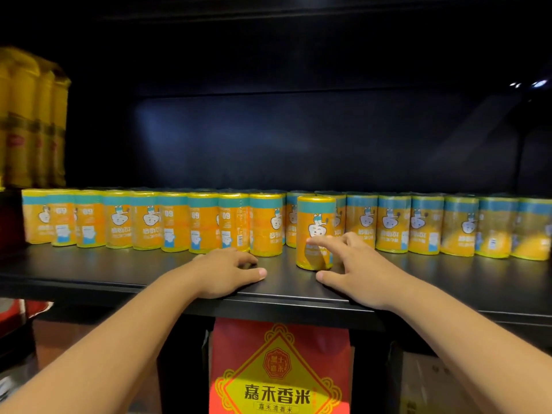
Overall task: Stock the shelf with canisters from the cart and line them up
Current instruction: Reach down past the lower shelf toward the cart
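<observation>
Your right hand (358, 270) is spread, its index fingertip touching the front canister (316, 222), which stands forward of the row of canisters (179, 222). Your left hand (227, 270) lies flat on the shelf (119, 273). The shelf looks nearly stocked, and this one likely still needs aligning between close neighbours. Yellow packs (33, 121) stand far left, and a red rice bag (277, 369) sits below.

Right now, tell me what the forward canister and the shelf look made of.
Forward canister: maybe plastic or card, hard to tell, under a glossy printed film; its top rim glints. Shelf: likely painted metal, matte black; thin front edge, faint sheen.
</observation>
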